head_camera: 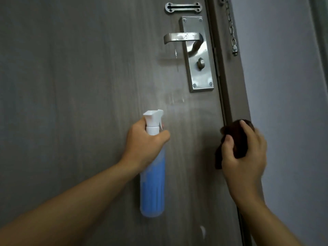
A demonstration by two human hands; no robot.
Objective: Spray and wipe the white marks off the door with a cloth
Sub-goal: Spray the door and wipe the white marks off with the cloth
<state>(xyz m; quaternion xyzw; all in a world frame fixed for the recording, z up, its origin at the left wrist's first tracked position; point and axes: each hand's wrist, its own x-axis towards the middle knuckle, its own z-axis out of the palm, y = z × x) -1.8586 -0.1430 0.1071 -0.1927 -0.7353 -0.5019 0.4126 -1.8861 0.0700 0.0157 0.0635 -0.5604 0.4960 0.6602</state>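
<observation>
**Marks sit above the nozzle**

The white marks (174, 100) lie on the door (79, 86), below the lock plate (197, 54) (up and right of the nozzle). The spray bottle (153, 167) is gripped upright by the left hand (144, 141), nearer them; the cloth (234, 139) is bunched in the right hand (244, 153).

The door (79, 77) looks like matt grey wood-grain laminate, with faint white marks (174, 100) smeared on it. The handle (182, 37), its plate (200, 75) and the chain (231, 31) are brushed, shiny metal. The spray bottle (152, 189) is smooth translucent blue plastic with a white plastic head. The cloth (237, 139) is soft, dark and matt
</observation>
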